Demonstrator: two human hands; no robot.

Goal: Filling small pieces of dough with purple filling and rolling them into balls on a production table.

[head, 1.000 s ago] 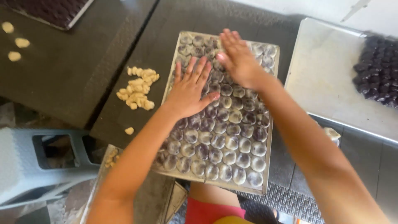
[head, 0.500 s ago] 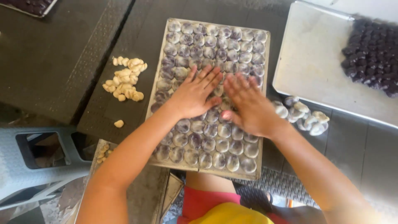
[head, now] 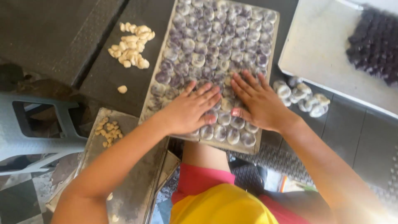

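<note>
At the far left, off the edge of the dark tabletop (head: 49, 37), a grey plastic stool (head: 37, 128) is seen on the chequered floor. Beside it, below the tabletop's near edge, a worn grey metal tray (head: 137, 182) is set lower down, with a few pale nut pieces (head: 108, 130) scattered at its far corner. On the tabletop itself a loose heap of pale cream kernels (head: 130, 45) is kept just left of the main work, apparently so that it stays within reach without mixing with the coated pieces. The rectangular flat board packed with rows of round, purple-and-white dusted lumps (head: 219, 49) is laid across the middle of the tabletop, its near edge overhanging toward the lap. The lumps are seen touching one another in tight rows, mottled grey-violet with a floury white skin, slightly domed. The left hand (head: 188, 112) is laid flat on the near rows, fingers stretched out and palm down, nothing pinched; the right hand (head: 259, 103) is placed just beside it in the same flat, spread manner, the fingertips nearly meeting, presumably so that the lumps are pressed or levelled evenly. To the right of the board a small cluster of spare dusted lumps (head: 302, 95) is left on the tabletop, and at the far right corner a pale rectangular tray (head: 319, 49) carries a block of dark purple pieces (head: 375, 41).
</note>
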